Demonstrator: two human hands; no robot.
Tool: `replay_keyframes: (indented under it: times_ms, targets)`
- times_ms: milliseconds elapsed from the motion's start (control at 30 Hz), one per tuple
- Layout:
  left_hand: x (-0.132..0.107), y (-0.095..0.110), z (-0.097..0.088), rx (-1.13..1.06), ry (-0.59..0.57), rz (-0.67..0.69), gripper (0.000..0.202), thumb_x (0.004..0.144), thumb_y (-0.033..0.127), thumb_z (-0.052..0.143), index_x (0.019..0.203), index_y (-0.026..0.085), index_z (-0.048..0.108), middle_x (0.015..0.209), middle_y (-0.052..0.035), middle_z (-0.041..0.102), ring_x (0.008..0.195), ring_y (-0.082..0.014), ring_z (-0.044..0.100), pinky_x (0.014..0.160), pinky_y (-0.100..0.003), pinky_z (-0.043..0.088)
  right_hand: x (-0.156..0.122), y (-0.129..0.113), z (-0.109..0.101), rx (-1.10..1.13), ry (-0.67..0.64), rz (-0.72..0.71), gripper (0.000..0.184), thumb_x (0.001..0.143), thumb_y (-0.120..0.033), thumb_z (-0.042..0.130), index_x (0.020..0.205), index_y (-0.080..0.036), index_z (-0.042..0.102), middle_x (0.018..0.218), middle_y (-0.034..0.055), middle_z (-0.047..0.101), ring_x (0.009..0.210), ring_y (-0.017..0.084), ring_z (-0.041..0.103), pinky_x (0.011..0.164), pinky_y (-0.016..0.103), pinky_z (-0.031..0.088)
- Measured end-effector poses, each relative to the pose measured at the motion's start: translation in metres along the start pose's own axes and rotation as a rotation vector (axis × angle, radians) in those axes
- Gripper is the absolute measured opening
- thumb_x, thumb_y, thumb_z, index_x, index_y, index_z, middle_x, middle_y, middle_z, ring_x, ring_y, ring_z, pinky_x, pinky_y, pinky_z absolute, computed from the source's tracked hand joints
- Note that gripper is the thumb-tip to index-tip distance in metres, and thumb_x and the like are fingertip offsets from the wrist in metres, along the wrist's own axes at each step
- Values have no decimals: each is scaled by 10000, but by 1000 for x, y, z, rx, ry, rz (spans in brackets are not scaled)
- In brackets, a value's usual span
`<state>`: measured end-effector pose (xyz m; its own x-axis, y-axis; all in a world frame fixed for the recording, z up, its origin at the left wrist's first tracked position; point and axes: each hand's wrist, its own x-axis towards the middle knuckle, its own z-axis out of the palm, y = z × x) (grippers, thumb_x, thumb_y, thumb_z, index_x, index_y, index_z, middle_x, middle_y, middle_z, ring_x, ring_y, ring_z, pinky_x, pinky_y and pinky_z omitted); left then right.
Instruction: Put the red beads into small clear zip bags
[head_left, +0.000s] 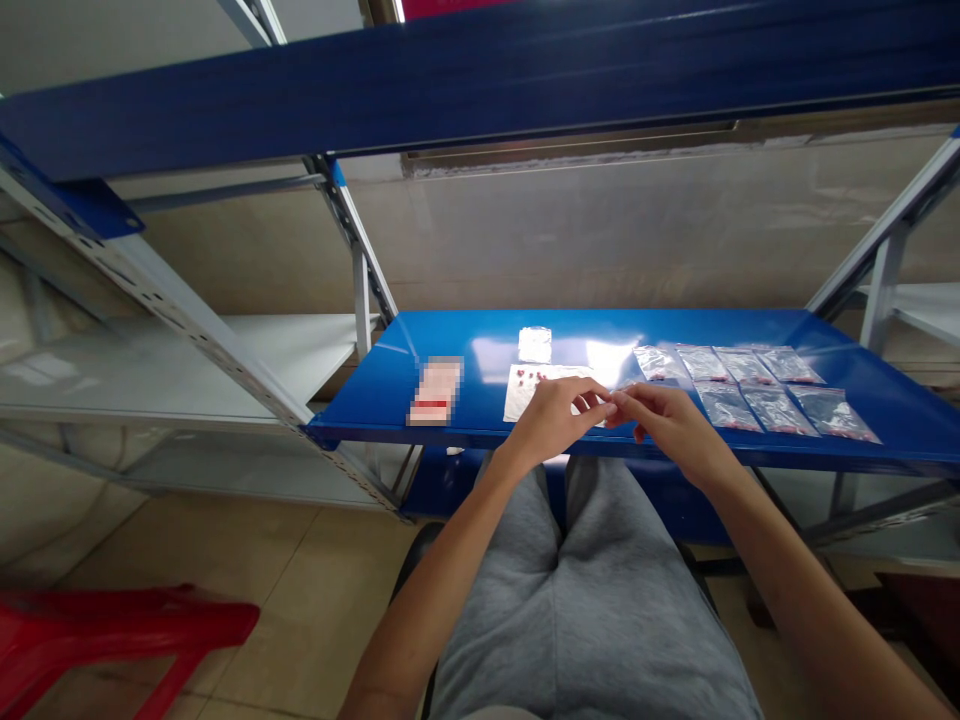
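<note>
sheet [516, 408] bearing red pieces [520, 373] lies partly under the left fingers [583, 388].

Trousers [600, 600]: mottled grey, creased, 5 o'clock
Left forearm [425, 590]: bare, towards 7 o'clock
Right forearm [802, 580]: bare, 4 o'clock

We count one white sheet [517, 406] and, to its right, seven clear bags [780, 409], four in the back row and three in front. Behind the sheet we see one pile of clear plastic [535, 344], left of it one pink packet [436, 388]. One left hand [559, 410] is over the sheet, one right hand [670, 415] beside it; the red bits [520, 373] on it are too small to count.
</note>
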<state>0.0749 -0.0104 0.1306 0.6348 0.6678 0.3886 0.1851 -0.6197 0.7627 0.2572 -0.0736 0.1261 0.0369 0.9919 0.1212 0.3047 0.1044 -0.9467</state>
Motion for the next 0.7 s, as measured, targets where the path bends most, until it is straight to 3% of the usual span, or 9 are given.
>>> replay_keyframes:
  times_ms: [167, 700]
  targets:
    - [1, -4, 1, 12, 31, 13, 146, 921, 301, 685, 954, 168, 735, 883, -28, 750, 776, -133, 679, 686, -233, 501, 1, 3, 3, 37, -19, -27, 442, 836, -625, 689, 873, -187, 736, 808, 84, 755, 765, 229, 708, 514, 265, 458]
    - [2, -5, -1, 139, 35, 40, 137, 945, 193, 588, 874, 164, 702, 871, -31, 730, 791, -149, 653, 736, -263, 482, 1, 6, 5, -34, 11, 15, 414, 826, -577, 668, 820, -168, 728, 803, 95, 767, 683, 203, 690, 497, 262, 415]
